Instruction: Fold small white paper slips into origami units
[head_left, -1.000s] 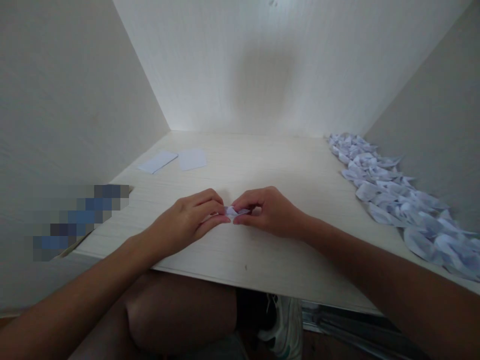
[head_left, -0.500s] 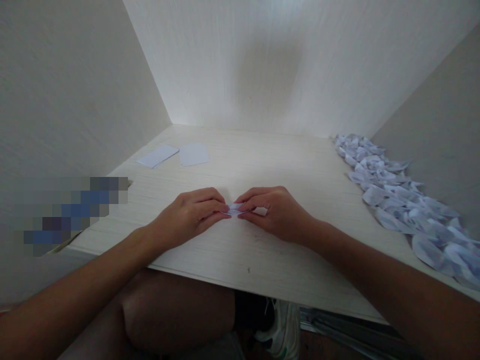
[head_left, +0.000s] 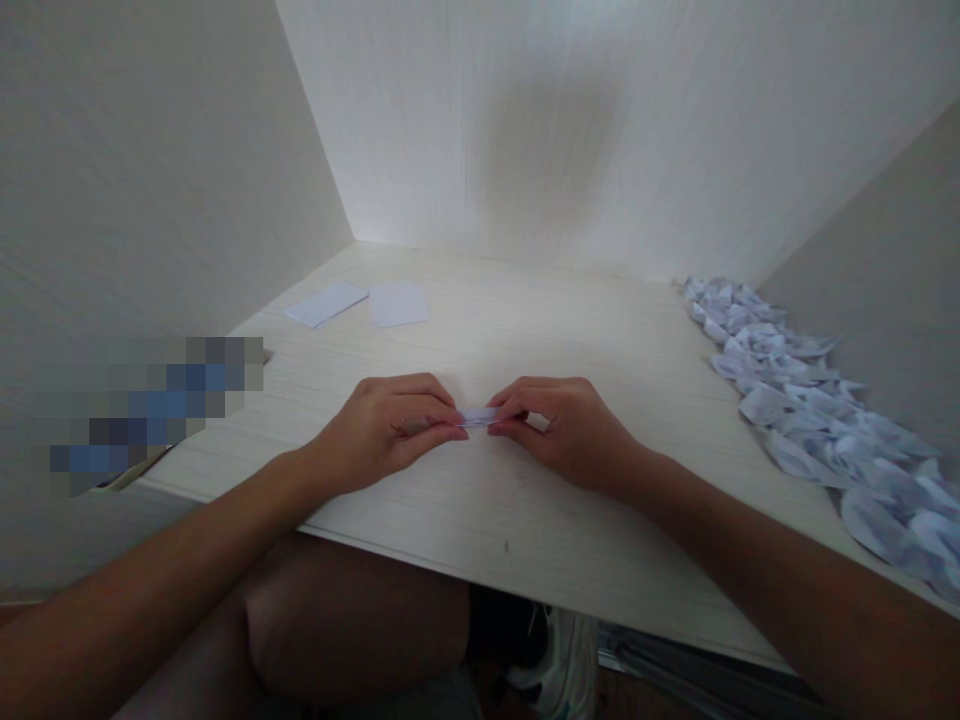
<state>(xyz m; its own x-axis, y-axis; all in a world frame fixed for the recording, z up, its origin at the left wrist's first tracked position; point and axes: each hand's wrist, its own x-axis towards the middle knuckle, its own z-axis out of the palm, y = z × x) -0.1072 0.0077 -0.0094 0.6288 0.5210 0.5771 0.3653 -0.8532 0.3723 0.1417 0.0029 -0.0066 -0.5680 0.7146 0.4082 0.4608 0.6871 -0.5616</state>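
Observation:
Between my two hands is a small folded piece of white paper [head_left: 478, 416], held just above the table's middle. My left hand [head_left: 397, 428] pinches its left end between thumb and fingers. At the right end, the thumb and fingertips of my right hand [head_left: 559, 425] are closed on it too. Only a narrow strip of the paper shows between the fingertips; its ends are hidden by them.
White paper sheets [head_left: 328, 303] lie at the back left of the pale table [head_left: 585, 330], with a squarish sheet [head_left: 399, 304] beside them. Along the right side runs a long heap of folded white paper pieces [head_left: 795, 400]. Walls enclose the back and sides. A blurred patch covers the left edge.
The strip of paper between my fingertips looks flatter and narrower, and my right hand sits slightly further from the left. The whole view has shifted a little.

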